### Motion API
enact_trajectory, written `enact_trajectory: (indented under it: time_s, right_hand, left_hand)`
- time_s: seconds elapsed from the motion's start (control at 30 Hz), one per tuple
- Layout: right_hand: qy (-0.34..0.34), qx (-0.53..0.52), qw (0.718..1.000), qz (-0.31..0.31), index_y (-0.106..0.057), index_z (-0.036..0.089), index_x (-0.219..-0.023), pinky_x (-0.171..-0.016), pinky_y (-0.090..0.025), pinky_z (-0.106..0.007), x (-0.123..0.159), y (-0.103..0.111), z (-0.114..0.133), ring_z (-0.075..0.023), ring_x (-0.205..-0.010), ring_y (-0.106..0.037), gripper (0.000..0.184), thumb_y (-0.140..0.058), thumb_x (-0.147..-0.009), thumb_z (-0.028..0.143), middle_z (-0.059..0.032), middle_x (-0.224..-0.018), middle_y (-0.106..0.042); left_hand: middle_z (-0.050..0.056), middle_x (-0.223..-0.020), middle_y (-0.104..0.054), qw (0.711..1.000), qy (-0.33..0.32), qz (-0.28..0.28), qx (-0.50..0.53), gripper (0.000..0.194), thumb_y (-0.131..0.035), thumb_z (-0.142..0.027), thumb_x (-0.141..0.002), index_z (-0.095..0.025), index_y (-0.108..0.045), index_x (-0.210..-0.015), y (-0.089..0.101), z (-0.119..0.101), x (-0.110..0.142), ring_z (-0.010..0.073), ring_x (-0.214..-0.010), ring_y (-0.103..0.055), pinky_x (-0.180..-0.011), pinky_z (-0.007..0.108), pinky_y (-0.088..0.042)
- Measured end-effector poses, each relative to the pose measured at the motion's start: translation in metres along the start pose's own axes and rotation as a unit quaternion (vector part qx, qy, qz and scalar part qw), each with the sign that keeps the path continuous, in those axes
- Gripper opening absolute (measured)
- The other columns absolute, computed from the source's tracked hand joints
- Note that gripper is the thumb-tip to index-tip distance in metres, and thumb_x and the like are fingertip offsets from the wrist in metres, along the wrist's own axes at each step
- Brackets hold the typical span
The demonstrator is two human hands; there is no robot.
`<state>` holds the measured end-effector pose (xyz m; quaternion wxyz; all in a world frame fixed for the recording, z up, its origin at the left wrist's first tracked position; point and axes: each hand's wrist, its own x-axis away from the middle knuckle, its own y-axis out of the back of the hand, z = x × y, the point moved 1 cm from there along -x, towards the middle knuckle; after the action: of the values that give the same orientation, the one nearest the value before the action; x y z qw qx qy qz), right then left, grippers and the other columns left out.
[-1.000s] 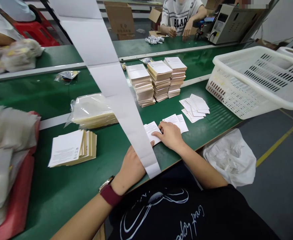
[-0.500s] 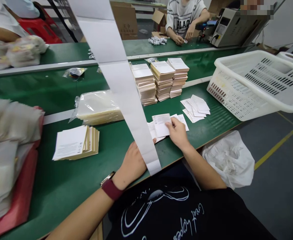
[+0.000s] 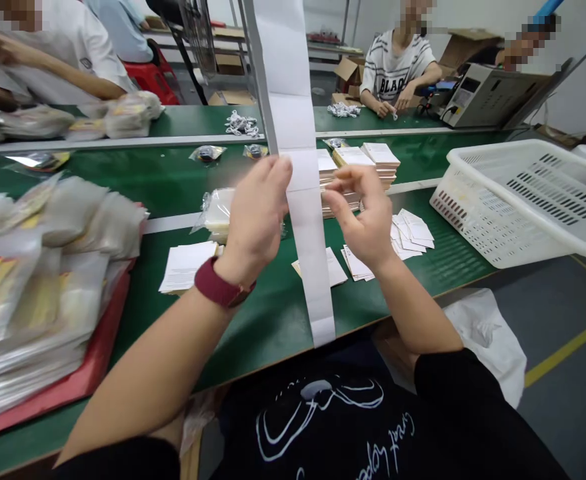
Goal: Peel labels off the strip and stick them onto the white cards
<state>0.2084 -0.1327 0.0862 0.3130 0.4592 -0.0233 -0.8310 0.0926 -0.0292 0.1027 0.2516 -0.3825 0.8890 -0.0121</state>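
A long white paper strip [image 3: 305,220], creased crosswise at intervals, hangs from above in front of me down to the table's near edge. Against its left edge is my left hand [image 3: 260,213], fingers curled and thumb at the paper. My right hand [image 3: 365,217] pinches with thumb and forefinger at the strip's right edge. Below it lie printed white cards [image 3: 357,264]; another small card pile [image 3: 335,267] is partly behind the strip. To the left, a stack of printed cards [image 3: 187,267] sits beside a clear-wrapped pack [image 3: 219,207], partly hidden by my left hand.
Tall card stacks [image 3: 380,155] stand behind my right hand, with fanned cards [image 3: 411,232] nearby. A white basket [image 3: 473,223] is at right, a white bag [image 3: 487,347] below. Filled plastic bags [image 3: 73,293] lie in a red tray [image 3: 107,347]. Co-workers sit across the green table.
Both hands have risen from the table to the hanging strip. The right hand has let go of the card. The view has shifted, and the strip hangs straighter.
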Motion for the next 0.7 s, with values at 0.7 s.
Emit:
enact_trajectory:
  time_s: [0.7]
  right_hand:
    - [0.099,0.186,0.976,-0.048,-0.058,0.026,-0.096,-0.104,-0.036,-0.056,-0.005,-0.028,0.015,-0.0269,-0.119,-0.055,0.022,-0.04,-0.1,0.037,-0.0048,-0.107,-0.061]
  left_hand:
    - [-0.002,-0.062,-0.052,0.999,0.035,-0.023,-0.013,0.023,-0.069,-0.01,-0.082,-0.015,-0.058,-0.062,-0.011,-0.03,-0.027,0.0092,-0.058,-0.048,-0.058,0.026,-0.04]
